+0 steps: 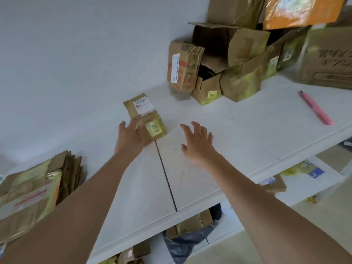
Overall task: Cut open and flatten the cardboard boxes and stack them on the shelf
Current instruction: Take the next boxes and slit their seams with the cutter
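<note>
left hand (131,137) flat on small box (146,116), right hand (197,144) spread, pink cutter (316,107) well apart

Small box (145,118) mid-bench (247,134); box pile (228,61) behind to the right; cutter (315,107) far right; flattened stack (36,185) at left edge.

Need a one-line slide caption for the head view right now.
Left hand rests on a small taped box, right hand open beside it; pink cutter lies unused.
</note>
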A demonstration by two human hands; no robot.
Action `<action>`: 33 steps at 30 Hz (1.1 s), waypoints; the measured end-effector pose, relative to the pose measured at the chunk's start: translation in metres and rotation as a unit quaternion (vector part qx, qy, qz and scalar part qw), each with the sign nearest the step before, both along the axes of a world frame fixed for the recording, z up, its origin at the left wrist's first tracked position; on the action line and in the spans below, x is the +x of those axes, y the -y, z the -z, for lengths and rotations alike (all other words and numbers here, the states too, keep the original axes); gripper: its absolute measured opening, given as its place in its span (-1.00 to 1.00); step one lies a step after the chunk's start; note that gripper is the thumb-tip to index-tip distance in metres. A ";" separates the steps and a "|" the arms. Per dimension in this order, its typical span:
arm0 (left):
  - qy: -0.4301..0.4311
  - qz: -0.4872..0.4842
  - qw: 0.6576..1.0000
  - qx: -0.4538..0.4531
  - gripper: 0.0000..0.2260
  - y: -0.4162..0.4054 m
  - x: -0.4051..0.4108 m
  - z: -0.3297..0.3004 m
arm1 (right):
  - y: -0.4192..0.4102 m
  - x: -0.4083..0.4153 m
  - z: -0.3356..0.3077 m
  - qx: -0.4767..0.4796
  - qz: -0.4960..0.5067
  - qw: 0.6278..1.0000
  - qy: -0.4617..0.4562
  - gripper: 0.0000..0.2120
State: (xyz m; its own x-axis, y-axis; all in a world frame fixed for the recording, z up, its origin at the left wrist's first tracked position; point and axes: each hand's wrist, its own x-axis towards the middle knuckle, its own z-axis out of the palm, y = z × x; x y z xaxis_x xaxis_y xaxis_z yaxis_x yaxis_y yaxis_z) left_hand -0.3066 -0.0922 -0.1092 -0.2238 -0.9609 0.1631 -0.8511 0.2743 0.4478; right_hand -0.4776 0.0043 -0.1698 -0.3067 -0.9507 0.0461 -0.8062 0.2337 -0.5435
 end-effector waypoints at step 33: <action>-0.450 -0.167 0.721 0.500 -0.61 -0.268 -0.183 -0.012 | -0.239 -0.172 -0.090 -0.060 -0.039 0.973 0.218 -0.61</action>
